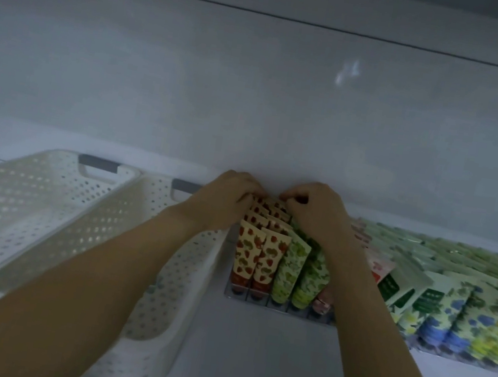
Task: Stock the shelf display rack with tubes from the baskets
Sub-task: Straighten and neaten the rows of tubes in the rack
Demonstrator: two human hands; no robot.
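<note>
At rack [279, 308] rear, left hand [227, 198], right hand [318, 214] on blurred strawberry-label tubes [264, 215]

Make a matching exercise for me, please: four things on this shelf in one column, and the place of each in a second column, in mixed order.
1 strawberry tubes
2 green-leaf tubes
3 blue-flower tubes
4 baskets

A left of the rack
B the two leftmost rows of the rack
C far toward the right of the display
D the rows directly right of the strawberry rows

Pairs: 1-B, 2-D, 3-C, 4-A
</note>
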